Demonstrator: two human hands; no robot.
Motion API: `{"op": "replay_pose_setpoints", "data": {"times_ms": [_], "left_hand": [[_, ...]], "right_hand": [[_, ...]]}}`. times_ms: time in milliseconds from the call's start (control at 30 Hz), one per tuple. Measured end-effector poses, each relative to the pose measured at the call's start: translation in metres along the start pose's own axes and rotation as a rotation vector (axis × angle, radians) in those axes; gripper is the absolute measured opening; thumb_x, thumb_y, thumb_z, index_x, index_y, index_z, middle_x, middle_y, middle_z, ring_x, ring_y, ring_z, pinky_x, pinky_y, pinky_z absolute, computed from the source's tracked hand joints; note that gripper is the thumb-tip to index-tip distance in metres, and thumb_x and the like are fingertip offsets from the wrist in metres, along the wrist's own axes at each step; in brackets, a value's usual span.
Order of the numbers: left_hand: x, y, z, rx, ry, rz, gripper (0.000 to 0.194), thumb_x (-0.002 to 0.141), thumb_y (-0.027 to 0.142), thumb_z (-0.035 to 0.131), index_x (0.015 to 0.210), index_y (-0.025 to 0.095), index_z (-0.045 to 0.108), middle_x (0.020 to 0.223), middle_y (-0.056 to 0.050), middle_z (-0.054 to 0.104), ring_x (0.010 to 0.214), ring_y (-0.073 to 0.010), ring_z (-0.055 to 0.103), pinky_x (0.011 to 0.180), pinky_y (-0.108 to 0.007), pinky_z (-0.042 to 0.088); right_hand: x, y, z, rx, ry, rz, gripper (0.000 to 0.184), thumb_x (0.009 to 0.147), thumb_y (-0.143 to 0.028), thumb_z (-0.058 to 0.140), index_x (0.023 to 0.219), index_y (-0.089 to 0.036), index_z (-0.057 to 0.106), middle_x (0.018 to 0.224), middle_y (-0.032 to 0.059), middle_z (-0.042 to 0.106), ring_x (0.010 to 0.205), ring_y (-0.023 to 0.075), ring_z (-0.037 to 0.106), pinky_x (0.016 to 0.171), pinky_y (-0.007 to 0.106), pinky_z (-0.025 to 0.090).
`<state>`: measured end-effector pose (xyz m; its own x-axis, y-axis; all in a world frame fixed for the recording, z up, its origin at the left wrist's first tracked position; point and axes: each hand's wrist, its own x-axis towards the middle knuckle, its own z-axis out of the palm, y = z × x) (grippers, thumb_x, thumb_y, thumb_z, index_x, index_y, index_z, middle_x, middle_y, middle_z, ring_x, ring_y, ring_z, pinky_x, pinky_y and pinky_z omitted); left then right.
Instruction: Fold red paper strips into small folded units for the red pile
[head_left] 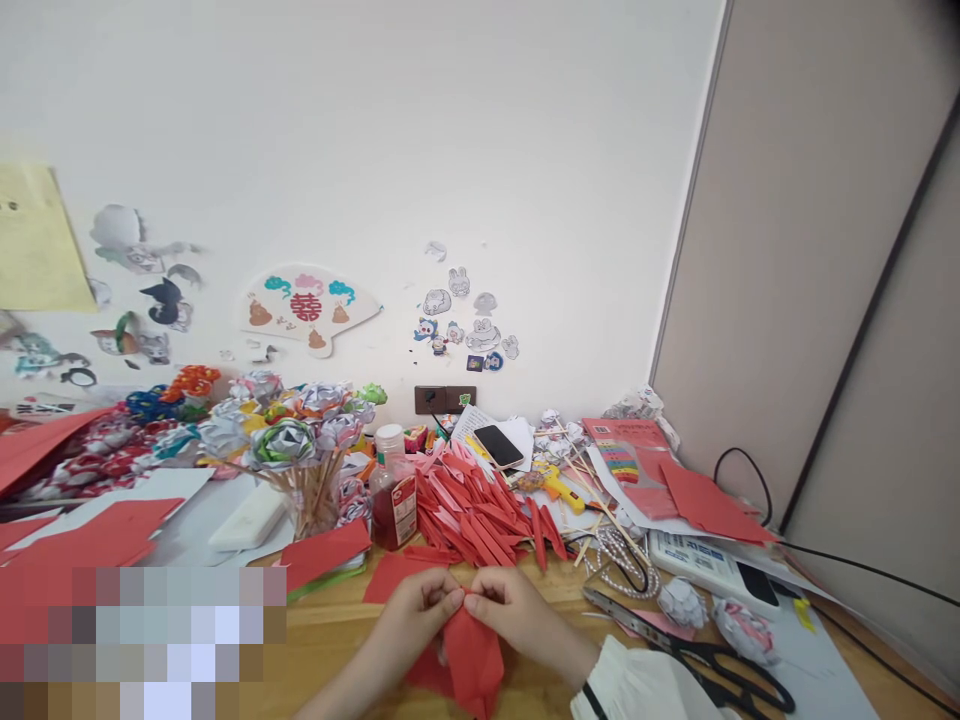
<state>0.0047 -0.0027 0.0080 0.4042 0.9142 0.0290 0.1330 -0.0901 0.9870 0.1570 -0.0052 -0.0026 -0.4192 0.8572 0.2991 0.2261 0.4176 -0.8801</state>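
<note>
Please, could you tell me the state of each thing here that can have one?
Left hand: closed, pinching the red paper
Right hand: closed, pinching the same paper
Red paper: creased, held up by its upper end
Scissors: lying down, blades apparently closed
Phone: face up, screen dark
Bottle: upright, capped
Glue gun: lying down
Red strips: folded, heaped

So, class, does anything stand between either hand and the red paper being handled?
Nothing visible does. The left hand and right hand both pinch the top of the red paper directly. The folded strips and bottle are beyond the hands; the scissors lie to the right.
</note>
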Motion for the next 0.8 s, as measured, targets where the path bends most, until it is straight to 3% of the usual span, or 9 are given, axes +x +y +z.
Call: {"op": "replay_pose_setpoints", "data": {"times_ms": [200,367,567,800], "left_hand": [[-0.002,0.000,0.003,0.055,0.015,-0.008,0.033,0.064,0.050,0.052,0.059,0.017,0.045,0.040,0.007,0.050,0.029,-0.0083,0.045,0.031,-0.018,0.030],[0.002,0.004,-0.006,-0.022,0.217,0.093,0.031,0.066,0.047,0.051,0.059,0.018,0.044,0.040,0.008,0.047,0.032,-0.0095,0.047,0.035,-0.020,0.037],[0.006,0.006,-0.018,-0.178,0.362,0.076,0.030,0.062,0.045,0.057,0.064,0.018,0.045,0.046,0.007,0.053,0.038,-0.0118,0.053,0.041,-0.025,0.047],[0.008,0.003,-0.017,-0.246,0.350,0.002,0.036,0.055,0.046,0.063,0.064,0.019,0.042,0.045,0.007,0.056,0.038,-0.0127,0.056,0.043,-0.026,0.049]], "right_hand": [[0.000,0.000,0.001,-0.052,0.028,-0.006,0.028,0.075,-0.036,0.048,0.057,-0.014,0.046,0.054,-0.0049,0.038,0.051,0.0071,0.034,0.046,0.018,0.026],[0.003,0.006,0.000,0.183,-0.012,0.037,0.027,0.073,-0.041,0.050,0.071,-0.014,0.051,0.060,-0.0035,0.044,0.054,0.0077,0.041,0.049,0.018,0.034],[0.005,0.012,-0.002,0.439,0.000,0.120,0.039,0.070,-0.049,0.051,0.087,-0.014,0.049,0.065,-0.0004,0.051,0.046,0.0088,0.048,0.043,0.021,0.038],[0.007,0.006,-0.002,0.489,0.057,0.135,0.041,0.067,-0.048,0.054,0.087,-0.013,0.049,0.064,0.0000,0.055,0.046,0.0081,0.050,0.045,0.019,0.039]]}}
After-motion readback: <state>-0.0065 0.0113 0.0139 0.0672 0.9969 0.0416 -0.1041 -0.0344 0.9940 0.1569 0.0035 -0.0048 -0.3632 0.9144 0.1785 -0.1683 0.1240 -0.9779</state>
